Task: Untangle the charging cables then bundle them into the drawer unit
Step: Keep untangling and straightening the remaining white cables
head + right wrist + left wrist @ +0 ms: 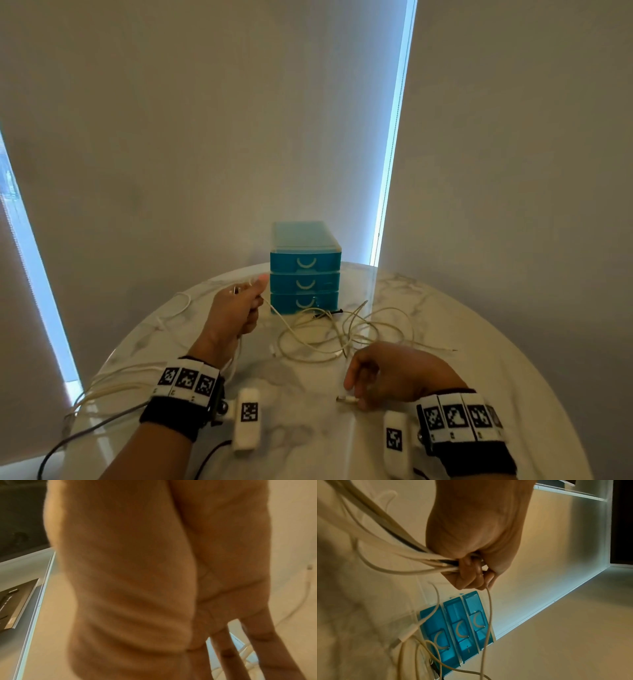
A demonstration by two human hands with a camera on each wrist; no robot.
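Right hand (387, 373) pinches plug (346, 399) | left-wrist view: fist grips cables (412, 555)

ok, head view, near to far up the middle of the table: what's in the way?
Right hand pinching a cable plug → loose tangle of white cables → blue drawer unit, all three drawers closed → window blind. Left hand, off to the side, grips a bunch of cables.
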